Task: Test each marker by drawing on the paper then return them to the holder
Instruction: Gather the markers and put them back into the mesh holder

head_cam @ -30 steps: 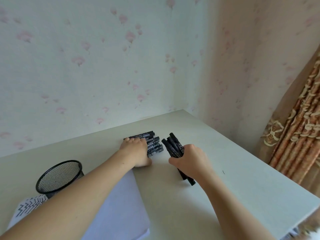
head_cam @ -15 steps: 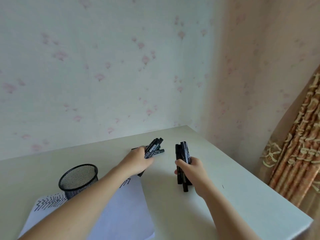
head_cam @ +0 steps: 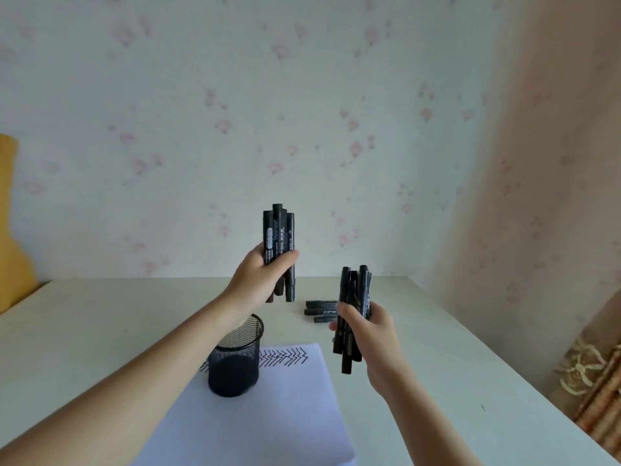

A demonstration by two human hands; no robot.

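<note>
My left hand (head_cam: 260, 280) grips a bundle of several black markers (head_cam: 278, 230) upright in the air, above and just behind the black mesh holder (head_cam: 235, 361). My right hand (head_cam: 369, 334) grips a second bundle of black markers (head_cam: 354, 290), upright and lower, to the right of the holder. Three more black markers (head_cam: 321, 311) lie flat on the table between my hands. The holder stands on the white paper (head_cam: 268, 415), which bears rows of black zigzag strokes (head_cam: 285, 358) near its far edge.
The pale table (head_cam: 84, 324) meets a flowered wall at the back. A patterned curtain (head_cam: 594, 381) hangs past the table's right edge. A yellow object (head_cam: 13, 223) shows at the far left.
Both hands lifted their bundles of markers off the table and turned them upright. My left hand rose higher, toward the holder. The view tilted so the holder now sits nearer the middle.
</note>
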